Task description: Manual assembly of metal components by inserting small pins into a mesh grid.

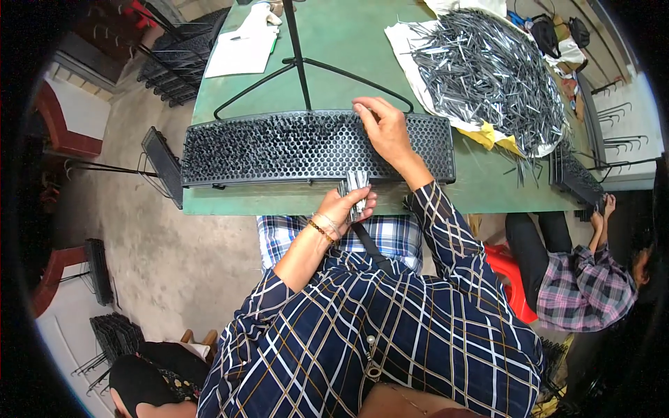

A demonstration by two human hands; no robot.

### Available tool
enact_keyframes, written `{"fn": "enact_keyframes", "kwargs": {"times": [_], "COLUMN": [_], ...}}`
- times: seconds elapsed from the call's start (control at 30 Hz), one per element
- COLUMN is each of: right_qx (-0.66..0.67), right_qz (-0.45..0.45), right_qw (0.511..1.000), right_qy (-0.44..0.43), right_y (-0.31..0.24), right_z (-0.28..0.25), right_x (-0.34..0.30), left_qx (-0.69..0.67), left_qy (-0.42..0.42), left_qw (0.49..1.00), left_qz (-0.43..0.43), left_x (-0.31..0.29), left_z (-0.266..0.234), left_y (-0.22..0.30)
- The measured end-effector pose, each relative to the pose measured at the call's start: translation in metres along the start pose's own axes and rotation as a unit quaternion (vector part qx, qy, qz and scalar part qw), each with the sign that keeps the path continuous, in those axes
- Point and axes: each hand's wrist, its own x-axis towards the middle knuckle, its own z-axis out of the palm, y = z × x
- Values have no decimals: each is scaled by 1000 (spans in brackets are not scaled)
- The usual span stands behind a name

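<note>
A long black perforated panel lies across the near part of the green table, its face full of round holes. Dark strip ends crowd the holes on its left and middle; toward the right the holes show bare. My left hand is closed round a bundle of thin grey-black strips just below the panel's near edge. Over the panel, right of its middle, is my right hand, thumb and forefinger drawn together at the far edge. Whatever they pinch is too small to make out.
A large heap of shiny dark strips lies on white sacking at the far right. Behind the panel rises a black metal frame. White paper lies far left. At right, a co-worker handles another black panel.
</note>
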Motion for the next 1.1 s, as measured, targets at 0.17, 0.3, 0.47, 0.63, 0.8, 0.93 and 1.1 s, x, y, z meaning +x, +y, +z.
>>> {"fn": "enact_keyframes", "kwargs": {"times": [0.17,0.3,0.47,0.63,0.8,0.93,1.1], "right_qx": [-98,-162,-204,-200,-63,58,120], "right_qz": [-102,-173,-203,-185,-1,169,222], "right_qw": [990,971,957,961,989,943,937], "right_qy": [-22,-30,-47,-38,-131,-280,-243], "right_y": [9,5,5,6,-14,-17,-12], "right_z": [4,9,5,10,-21,-27,-32], "right_x": [-2,-5,-1,-6,-23,-45,-55], "left_qx": [6,11,17,-7,-16,-37,-12], "left_qy": [16,16,24,24,32,33,38], "left_qw": [1000,1000,1000,999,998,994,994], "left_qz": [-1,5,8,22,51,98,104], "left_x": [-4,-5,-7,-4,-7,-8,-7], "left_z": [5,6,10,5,11,10,16], "left_y": [2,3,6,4,7,5,5]}}
